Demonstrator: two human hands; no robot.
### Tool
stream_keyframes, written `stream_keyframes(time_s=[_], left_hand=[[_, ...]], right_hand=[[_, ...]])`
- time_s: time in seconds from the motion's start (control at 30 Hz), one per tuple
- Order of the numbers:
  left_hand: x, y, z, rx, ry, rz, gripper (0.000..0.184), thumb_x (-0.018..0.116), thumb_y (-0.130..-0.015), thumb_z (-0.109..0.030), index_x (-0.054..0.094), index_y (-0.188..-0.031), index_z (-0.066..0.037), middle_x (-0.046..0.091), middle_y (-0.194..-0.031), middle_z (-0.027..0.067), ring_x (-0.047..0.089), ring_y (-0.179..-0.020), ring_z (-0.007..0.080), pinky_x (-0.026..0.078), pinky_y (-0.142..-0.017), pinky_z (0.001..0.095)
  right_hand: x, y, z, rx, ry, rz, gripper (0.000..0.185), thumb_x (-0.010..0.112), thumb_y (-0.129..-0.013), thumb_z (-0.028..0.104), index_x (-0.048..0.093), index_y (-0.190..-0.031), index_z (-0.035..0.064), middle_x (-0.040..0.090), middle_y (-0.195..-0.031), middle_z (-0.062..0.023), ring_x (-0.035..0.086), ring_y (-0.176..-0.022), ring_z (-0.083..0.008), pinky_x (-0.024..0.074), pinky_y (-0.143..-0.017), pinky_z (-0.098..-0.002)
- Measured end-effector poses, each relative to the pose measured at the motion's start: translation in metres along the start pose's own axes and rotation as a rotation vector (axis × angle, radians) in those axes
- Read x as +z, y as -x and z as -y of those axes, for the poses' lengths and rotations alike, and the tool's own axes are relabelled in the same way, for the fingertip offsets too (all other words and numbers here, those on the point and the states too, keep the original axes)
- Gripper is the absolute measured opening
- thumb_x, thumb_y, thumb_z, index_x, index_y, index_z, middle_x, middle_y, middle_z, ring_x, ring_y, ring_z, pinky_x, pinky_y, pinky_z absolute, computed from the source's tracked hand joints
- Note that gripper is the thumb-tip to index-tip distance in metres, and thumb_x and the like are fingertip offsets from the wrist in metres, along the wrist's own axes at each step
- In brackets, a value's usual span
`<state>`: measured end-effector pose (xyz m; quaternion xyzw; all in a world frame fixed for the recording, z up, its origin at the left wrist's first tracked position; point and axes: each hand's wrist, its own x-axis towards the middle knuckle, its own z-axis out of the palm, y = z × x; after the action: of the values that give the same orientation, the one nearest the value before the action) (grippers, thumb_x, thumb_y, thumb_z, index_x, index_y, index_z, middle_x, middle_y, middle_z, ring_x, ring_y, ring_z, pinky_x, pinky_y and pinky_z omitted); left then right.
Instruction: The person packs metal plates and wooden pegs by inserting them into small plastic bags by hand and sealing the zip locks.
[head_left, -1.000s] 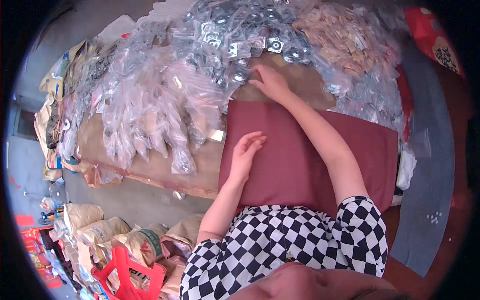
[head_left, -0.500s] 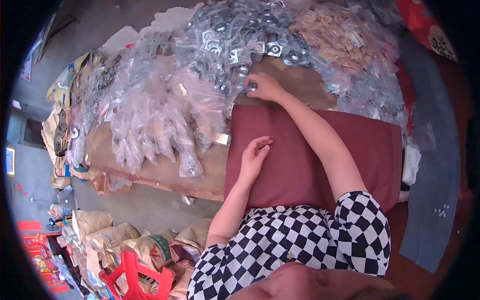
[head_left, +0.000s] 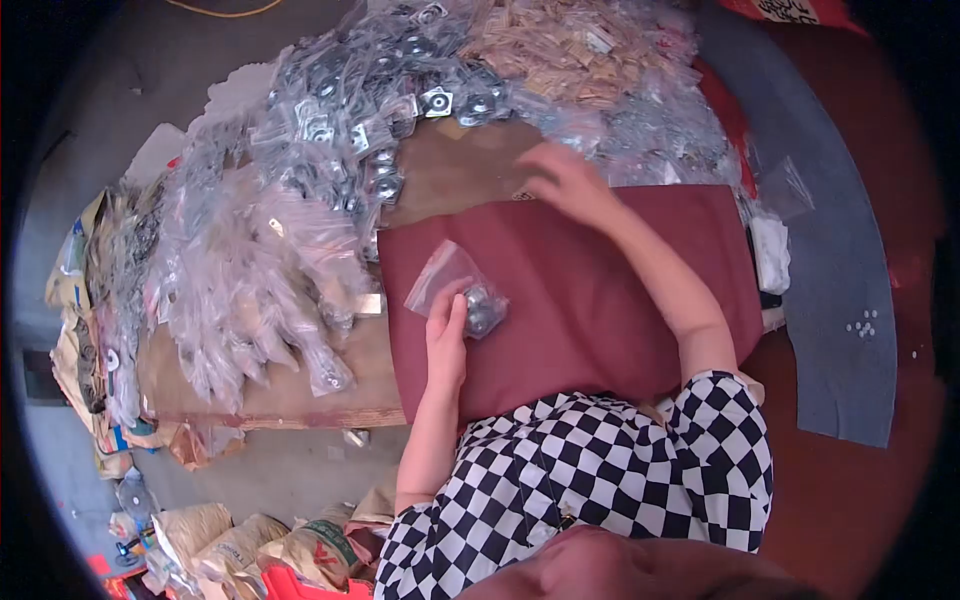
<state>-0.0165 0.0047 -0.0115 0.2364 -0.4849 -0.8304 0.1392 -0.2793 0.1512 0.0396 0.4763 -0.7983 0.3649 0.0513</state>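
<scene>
the left hand (head_left: 446, 335) has its fingers closed on a clear zip bag (head_left: 440, 272) with a shiny, rounded part (head_left: 482, 312) inside, held above the near left of a maroon cloth (head_left: 590, 280). the right hand (head_left: 572, 185), blurred, is over the cloth's far edge, fingers loosely bent and partly parted; whether it grips anything i cannot tell. on the brown counter (head_left: 455, 170) beyond lie heaped bags of metal parts (head_left: 345, 110), with bags of brownish pieces (head_left: 575, 50) to their right and pinkish clear bags (head_left: 250, 290) nearer, at left.
</scene>
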Motion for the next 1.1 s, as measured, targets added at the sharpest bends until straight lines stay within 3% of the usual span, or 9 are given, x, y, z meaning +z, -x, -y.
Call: stream_keyframes(time_s=[0.17,0.37,0.47,0.57,0.8,0.87,1.0,1.07,1.1], left_hand=[[0.010,0.018,-0.009,0.271,-0.570,0.106,0.021,0.057,-0.098,-0.012,0.070,-0.106,0.001,0.071,-0.102,0.0100,0.065,-0.099,0.0172,0.049,-0.087,0.0289],[0.010,0.025,-0.006,0.442,-0.691,0.174,0.015,0.064,-0.092,-0.004,0.071,-0.102,0.002,0.071,-0.103,0.0126,0.066,-0.098,0.0192,0.050,-0.088,0.0295],[-0.002,0.024,0.011,0.386,-0.527,0.022,0.013,0.065,-0.091,-0.004,0.070,-0.102,0.002,0.071,-0.102,0.0134,0.066,-0.097,0.0205,0.050,-0.088,0.0303],[-0.007,0.024,0.016,0.231,-0.507,0.013,0.011,0.065,-0.092,-0.003,0.069,-0.102,0.001,0.070,-0.101,0.0143,0.065,-0.099,0.0217,0.050,-0.089,0.0306],[0.006,0.018,-0.003,0.564,-0.717,0.129,0.011,0.068,-0.087,-0.001,0.073,-0.096,-0.004,0.065,-0.117,0.0137,0.057,-0.118,0.0299,0.047,-0.098,0.0389],[0.006,0.017,-0.007,0.613,-0.873,0.141,0.014,0.071,-0.081,-0.001,0.076,-0.092,-0.010,0.046,-0.145,0.0153,0.036,-0.140,0.0348,0.034,-0.112,0.0439],[0.037,0.019,-0.026,0.779,-1.038,0.172,0.017,0.073,-0.079,-0.002,0.077,-0.090,-0.015,0.039,-0.152,0.0162,0.026,-0.145,0.0393,0.026,-0.116,0.0473],[0.042,0.012,-0.019,0.770,-0.889,0.252,0.016,0.072,-0.080,-0.001,0.077,-0.091,-0.012,0.051,-0.141,0.0171,0.036,-0.141,0.0369,0.031,-0.114,0.0456],[0.032,0.006,-0.005,0.591,-0.685,0.276,0.011,0.070,-0.084,0.000,0.074,-0.091,-0.006,0.065,-0.120,0.0163,0.056,-0.124,0.0306,0.042,-0.104,0.0396]], right_hand=[[0.012,-0.014,-0.140,-0.012,0.623,-0.374,0.022,0.068,-0.081,0.018,0.069,-0.101,0.0103,0.062,-0.115,-0.0132,0.060,-0.105,-0.0323,0.0475,-0.089,-0.0476],[-0.007,-0.019,-0.126,0.208,0.672,-0.085,0.017,0.068,-0.081,0.024,0.074,-0.089,0.0106,0.069,-0.099,-0.0081,0.063,-0.097,-0.0309,0.0501,-0.083,-0.0439],[-0.014,-0.017,-0.129,0.317,0.208,-0.087,0.019,0.068,-0.083,0.028,0.074,-0.089,0.0113,0.070,-0.086,-0.0096,0.066,-0.088,-0.0301,0.0515,-0.077,-0.0443],[-0.029,-0.009,-0.107,0.335,0.244,-0.216,0.023,0.067,-0.086,0.032,0.073,-0.089,0.0102,0.071,-0.085,-0.0118,0.068,-0.078,-0.0318,0.0526,-0.070,-0.0421],[-0.051,-0.011,-0.073,0.512,-0.134,-0.171,0.019,0.067,-0.088,0.028,0.070,-0.098,0.0113,0.071,-0.084,-0.0099,0.070,-0.079,-0.0256,0.0522,-0.068,-0.0389],[-0.045,-0.003,-0.058,0.303,-0.097,-0.041,0.021,0.064,-0.092,0.023,0.065,-0.104,0.0069,0.070,-0.089,-0.0093,0.069,-0.079,-0.0190,0.0526,-0.073,-0.0332],[-0.026,0.029,0.044,-0.044,-0.264,0.221,0.015,0.062,-0.092,0.020,0.063,-0.101,0.0082,0.068,-0.098,-0.0096,0.066,-0.091,-0.0255,0.0510,-0.079,-0.0380],[-0.023,0.043,0.074,-0.142,-0.443,0.391,0.016,0.065,-0.090,0.018,0.065,-0.102,0.0079,0.068,-0.098,-0.0082,0.067,-0.089,-0.0245,0.0516,-0.078,-0.0387],[-0.030,0.046,0.077,-0.120,-0.499,0.433,0.016,0.065,-0.090,0.017,0.066,-0.103,0.0083,0.069,-0.097,-0.0078,0.067,-0.090,-0.0233,0.0518,-0.079,-0.0379]])
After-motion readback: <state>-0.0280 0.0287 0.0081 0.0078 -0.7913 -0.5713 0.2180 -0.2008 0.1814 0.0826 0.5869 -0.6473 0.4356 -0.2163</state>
